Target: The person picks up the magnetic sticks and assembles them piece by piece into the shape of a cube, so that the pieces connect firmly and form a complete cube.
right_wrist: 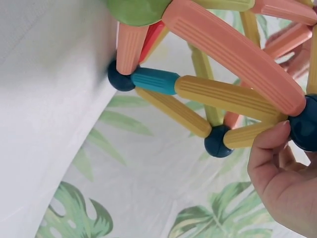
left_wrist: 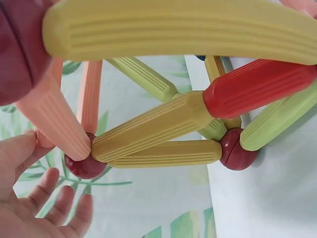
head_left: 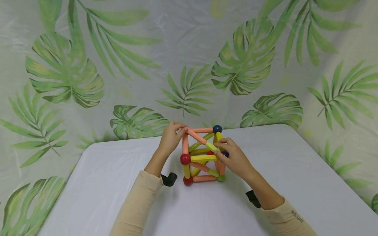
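A cube-shaped frame of magnetic rods and balls stands on the white table (head_left: 118,196), with red balls (head_left: 185,159), navy balls (head_left: 217,128) and a green ball (head_left: 221,178) at its corners. Across its top runs a diagonal made of a salmon rod (head_left: 197,136) and a short lime rod (head_left: 211,146). At the far left top corner, my left hand (head_left: 171,137) pinches the salmon rod's end, beside a red ball (left_wrist: 85,166). My right hand (head_left: 234,159) pinches the lime rod near the front right corner, its thumb right at a navy ball (right_wrist: 304,124).
Yellow rods (head_left: 203,158) and more salmon rods (head_left: 204,178) form the frame's edges, with two-part diagonals inside. Black wrist-camera mounts (head_left: 169,179) sit under both wrists. Behind the table hangs a leaf-patterned cloth (head_left: 189,49).
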Demonstrator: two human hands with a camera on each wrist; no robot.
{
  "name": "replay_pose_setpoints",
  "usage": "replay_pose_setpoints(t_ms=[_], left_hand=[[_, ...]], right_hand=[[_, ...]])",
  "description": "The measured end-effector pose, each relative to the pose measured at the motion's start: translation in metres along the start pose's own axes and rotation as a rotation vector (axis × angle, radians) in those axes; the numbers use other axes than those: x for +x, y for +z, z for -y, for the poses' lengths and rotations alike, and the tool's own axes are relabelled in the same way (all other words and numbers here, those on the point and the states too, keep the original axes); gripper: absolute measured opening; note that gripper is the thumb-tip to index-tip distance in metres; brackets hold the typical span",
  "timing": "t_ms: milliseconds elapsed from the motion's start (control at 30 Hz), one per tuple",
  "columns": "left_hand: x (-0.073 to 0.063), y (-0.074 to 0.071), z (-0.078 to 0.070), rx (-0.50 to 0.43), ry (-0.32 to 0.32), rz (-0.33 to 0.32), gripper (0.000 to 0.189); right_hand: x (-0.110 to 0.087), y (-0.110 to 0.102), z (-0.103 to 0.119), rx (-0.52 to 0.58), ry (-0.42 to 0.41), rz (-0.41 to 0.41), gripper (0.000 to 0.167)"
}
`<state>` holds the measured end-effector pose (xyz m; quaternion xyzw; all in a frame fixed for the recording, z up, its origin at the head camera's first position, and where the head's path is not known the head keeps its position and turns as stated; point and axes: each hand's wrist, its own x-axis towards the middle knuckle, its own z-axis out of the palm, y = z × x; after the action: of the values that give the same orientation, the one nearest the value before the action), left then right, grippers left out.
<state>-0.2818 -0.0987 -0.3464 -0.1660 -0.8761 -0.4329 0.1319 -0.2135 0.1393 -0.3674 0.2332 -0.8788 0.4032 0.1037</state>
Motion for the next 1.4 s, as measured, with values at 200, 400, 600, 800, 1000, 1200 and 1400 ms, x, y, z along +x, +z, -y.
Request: replay_pose_setpoints(t_ms=[200, 400, 600, 800, 1000, 1200, 1400], left_hand=[[0.005, 0.005, 0.01, -0.216, -0.072, 0.116, 0.024], [0.006, 0.004, 0.017, -0.326, -0.114, 0.191, 0.034], [0.006, -0.002, 0.021, -0.075, 0.043, 0.186, 0.028], [0.008, -0.005, 0.009, 0.135, 0.224, 0.217, 0.026], [0.011, -0.005, 0.008, 0.09, 0.204, 0.25, 0.024], [0.013, -0.004, 0.013, -0.053, 0.079, 0.288, 0.025], [0.015, -0.003, 0.015, -0.215, -0.032, 0.368, 0.03]], right_hand=[[0.0, 0.0, -0.001, 0.018, 0.002, -0.003, 0.028], [0.0, 0.001, 0.0, 0.055, 0.014, 0.0, 0.029], [0.001, 0.002, -0.001, 0.073, 0.018, 0.006, 0.03], [0.0, 0.002, -0.001, 0.081, 0.024, 0.002, 0.03], [0.001, 0.003, -0.002, 0.08, 0.012, -0.005, 0.03], [0.0, 0.003, -0.001, 0.094, 0.011, -0.002, 0.029], [0.0, 0.002, -0.001, 0.104, 0.02, 0.0, 0.029]])
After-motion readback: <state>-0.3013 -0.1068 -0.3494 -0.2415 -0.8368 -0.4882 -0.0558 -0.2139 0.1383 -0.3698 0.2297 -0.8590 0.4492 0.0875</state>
